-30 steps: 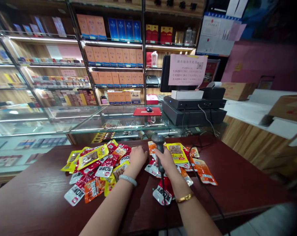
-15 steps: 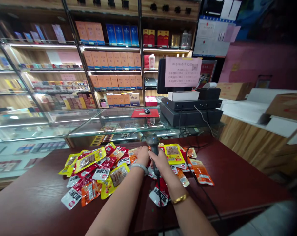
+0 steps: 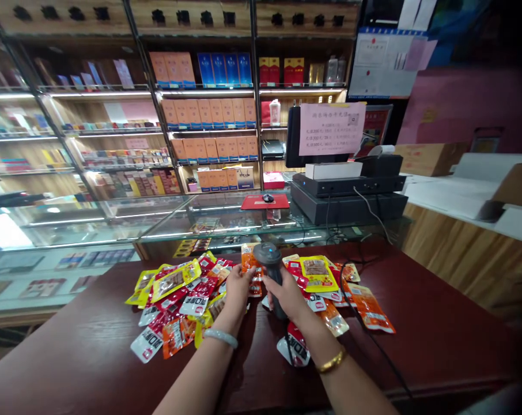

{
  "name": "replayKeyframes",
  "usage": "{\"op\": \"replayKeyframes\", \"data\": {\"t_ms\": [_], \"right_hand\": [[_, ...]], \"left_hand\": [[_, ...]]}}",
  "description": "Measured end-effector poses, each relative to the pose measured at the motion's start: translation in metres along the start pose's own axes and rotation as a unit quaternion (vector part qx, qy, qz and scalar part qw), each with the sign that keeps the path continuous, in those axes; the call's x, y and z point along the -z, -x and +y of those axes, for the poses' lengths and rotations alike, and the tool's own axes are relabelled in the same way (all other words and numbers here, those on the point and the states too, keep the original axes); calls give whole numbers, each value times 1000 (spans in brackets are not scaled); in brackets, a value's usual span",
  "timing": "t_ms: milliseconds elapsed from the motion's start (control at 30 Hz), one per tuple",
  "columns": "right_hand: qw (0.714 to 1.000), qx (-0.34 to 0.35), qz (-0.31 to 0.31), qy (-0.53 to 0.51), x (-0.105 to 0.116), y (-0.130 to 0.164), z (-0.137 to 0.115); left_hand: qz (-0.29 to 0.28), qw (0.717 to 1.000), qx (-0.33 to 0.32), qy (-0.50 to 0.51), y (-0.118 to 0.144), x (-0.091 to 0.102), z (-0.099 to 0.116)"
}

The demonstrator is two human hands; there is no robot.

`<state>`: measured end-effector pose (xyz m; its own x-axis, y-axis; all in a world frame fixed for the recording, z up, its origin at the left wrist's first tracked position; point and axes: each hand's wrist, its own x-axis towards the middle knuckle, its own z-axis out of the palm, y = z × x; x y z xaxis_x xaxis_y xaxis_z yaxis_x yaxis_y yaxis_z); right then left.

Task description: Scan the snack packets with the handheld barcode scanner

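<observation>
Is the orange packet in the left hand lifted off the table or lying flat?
Lifted: the left hand holds the orange packet upright above the pile, facing the scanner in the right hand.

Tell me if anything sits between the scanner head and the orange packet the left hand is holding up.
Nothing visible does. The left hand holds the orange packet up right beside the head of the scanner, which the right hand grips. The other packets lie below on the table.

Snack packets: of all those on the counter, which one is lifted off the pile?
The orange packet pinched in the left hand, raised upright beside the scanner gripped by the right hand. All the other packets lie flat on the dark red counter.
</observation>
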<state>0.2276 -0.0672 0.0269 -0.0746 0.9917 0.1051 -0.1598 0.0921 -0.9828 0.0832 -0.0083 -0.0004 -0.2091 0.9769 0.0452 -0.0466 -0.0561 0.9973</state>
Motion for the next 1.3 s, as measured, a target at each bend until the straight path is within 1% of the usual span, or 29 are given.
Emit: {"op": "replayKeyframes", "data": {"t_ms": [67,167,300,467,567,633,667,733,800,867,933,967,1000,1033,1067,1100,1167,1200,1233,1300], "right_hand": [[1000,-10,-9,20,-2,2,2],[999,-20,-23,38,-3,3,4],[998,-23,-30,49,-3,3,8],[998,-11,-37,54,-3,2,8],[998,-15,-44,52,-3,3,7],[997,-22,-51,50,-5,5,5],[997,-25,-56,50,-6,6,4],[996,-31,-66,51,-7,8,-1],[995,-40,-67,55,-8,10,-7],[995,-46,-65,53,-9,12,-11],[996,-43,-64,48,-9,12,-13],[996,-36,-63,46,-9,12,-13],[997,-28,-62,41,-9,11,-12],[997,-20,-60,36,-8,10,-11],[998,-15,-57,29,-6,8,-11],[998,-11,-53,20,-4,6,-10],[999,-21,-33,6,2,3,-13],[999,-27,-18,6,6,2,-16],[999,-35,-1,13,11,3,-20],[999,-34,21,37,22,8,-27]], "left_hand": [[15,1000,-24,1,6,1,-1],[33,998,-46,-29,9,0,-2],[47,994,-60,-79,10,0,-3],[52,991,-67,-100,6,-1,-6],[77,982,-69,-159,2,8,0],[111,965,-65,-228,-1,22,8],[132,952,-59,-268,-1,32,14],[171,916,-32,-361,-2,53,25],[191,873,-9,-448,1,70,34],[219,834,-30,-505,6,77,38],[241,809,-87,-528,12,71,38],[232,804,-121,-534,15,64,37],[201,804,-151,-538,19,54,37],[150,807,-175,-543,22,43,37],[87,810,-190,-548,25,30,37],[20,811,-192,-552,29,18,37],[-95,810,-157,-557,36,-6,37],[-133,806,-133,-561,40,-16,37],[-158,801,-114,-566,43,-24,36],[-175,792,-100,-577,49,-38,33]]}}
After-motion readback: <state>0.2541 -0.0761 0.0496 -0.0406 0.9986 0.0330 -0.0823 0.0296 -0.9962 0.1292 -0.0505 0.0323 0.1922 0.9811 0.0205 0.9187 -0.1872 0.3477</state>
